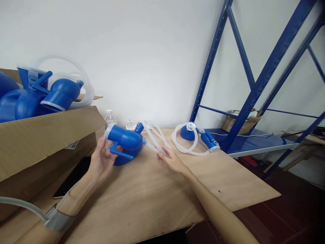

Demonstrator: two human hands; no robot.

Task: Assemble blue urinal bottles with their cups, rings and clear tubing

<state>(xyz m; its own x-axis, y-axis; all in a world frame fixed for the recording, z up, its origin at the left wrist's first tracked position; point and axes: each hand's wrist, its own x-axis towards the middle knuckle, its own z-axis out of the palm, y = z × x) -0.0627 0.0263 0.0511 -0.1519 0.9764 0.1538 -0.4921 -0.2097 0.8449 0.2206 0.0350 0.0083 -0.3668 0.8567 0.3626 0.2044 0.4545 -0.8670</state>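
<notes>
One blue curved plastic bottle is held inside left grip | one translucent flexible tube is pinched by right grip

A white wall behind a wooden table; blue metal shelving at right; dark reddish floor below.

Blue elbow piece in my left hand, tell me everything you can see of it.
The blue elbow piece looks like smooth plastic, with a white rim at its wide end and a flat blue handle. It points sideways, wide end toward picture left, where the left hand holds it. A small clip and translucent tube show by its other end; the joint is unclear.
</notes>
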